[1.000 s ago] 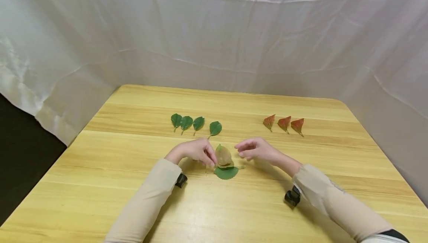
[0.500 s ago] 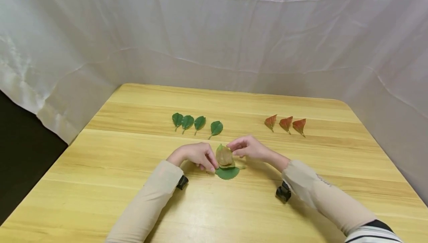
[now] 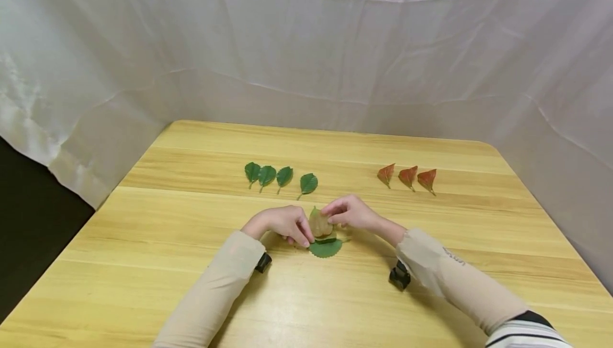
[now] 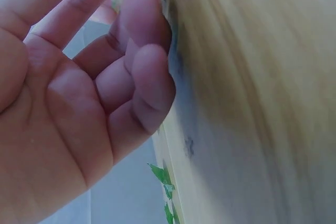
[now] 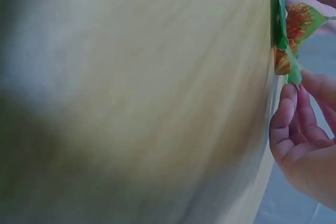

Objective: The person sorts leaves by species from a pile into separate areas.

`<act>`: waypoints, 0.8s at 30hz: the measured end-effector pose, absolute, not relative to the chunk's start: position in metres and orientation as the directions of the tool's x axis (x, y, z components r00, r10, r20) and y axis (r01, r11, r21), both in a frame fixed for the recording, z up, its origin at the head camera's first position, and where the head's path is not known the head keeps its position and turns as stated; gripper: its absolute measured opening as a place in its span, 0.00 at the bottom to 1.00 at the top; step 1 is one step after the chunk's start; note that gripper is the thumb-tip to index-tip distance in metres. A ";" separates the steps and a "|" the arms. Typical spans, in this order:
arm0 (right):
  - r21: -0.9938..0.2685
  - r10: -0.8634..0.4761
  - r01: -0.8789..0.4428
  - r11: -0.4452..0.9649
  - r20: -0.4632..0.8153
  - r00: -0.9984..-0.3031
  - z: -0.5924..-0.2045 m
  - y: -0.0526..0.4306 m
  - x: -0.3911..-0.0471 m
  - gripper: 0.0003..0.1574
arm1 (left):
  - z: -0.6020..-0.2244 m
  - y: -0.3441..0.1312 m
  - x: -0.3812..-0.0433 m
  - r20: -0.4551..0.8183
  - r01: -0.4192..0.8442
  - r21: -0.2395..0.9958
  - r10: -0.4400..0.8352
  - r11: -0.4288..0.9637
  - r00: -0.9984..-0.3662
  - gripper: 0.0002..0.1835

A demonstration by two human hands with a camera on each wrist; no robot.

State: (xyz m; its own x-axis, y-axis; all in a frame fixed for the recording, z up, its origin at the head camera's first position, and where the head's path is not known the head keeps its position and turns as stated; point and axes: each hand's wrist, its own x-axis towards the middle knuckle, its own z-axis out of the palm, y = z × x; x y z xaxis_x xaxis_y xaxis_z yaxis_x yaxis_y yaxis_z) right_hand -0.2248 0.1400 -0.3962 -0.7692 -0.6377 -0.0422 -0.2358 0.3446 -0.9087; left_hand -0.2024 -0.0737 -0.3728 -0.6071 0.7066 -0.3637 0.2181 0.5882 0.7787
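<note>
In the head view a large green leaf (image 3: 326, 248) lies at the middle of the table. A brownish-yellow leaf (image 3: 320, 225) stands upright on its upper edge, with a smaller yellowish piece at its base. My left hand (image 3: 286, 224) pinches the green leaf's left end, its other fingers curled in the left wrist view. With thumb and forefinger my right hand (image 3: 354, 213) pinches the brownish-yellow leaf's right edge. The right wrist view shows a red-orange patterned side of the leaf (image 5: 300, 22) above the green leaf (image 5: 278, 9).
Several green leaves (image 3: 284, 176) lie in a row behind my left hand. Three red leaves (image 3: 407, 177) lie behind my right hand. Pale cloth (image 3: 306, 60) hangs behind the wooden table (image 3: 306, 300) and at its sides.
My right hand has moved left from beside the brownish-yellow leaf and taken hold of its edge. My left hand has shifted slightly right at the green leaf's end. The other leaves stay put.
</note>
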 end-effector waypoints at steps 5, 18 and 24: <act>-0.923 -0.570 -0.182 0.338 -0.047 -0.820 -0.394 0.150 -0.223 0.14 | -0.374 -0.072 -0.202 -0.352 0.215 0.789 0.710 0.576 -0.610 0.05; -0.955 -0.490 -0.086 0.282 -0.067 -0.869 -0.389 0.176 -0.218 0.16 | -0.372 -0.073 -0.199 -0.353 0.206 0.792 0.706 0.575 -0.614 0.05; -0.945 -0.473 -0.078 0.318 -0.086 -0.877 -0.388 0.183 -0.217 0.17 | -0.371 -0.073 -0.198 -0.352 0.206 0.792 0.705 0.575 -0.616 0.05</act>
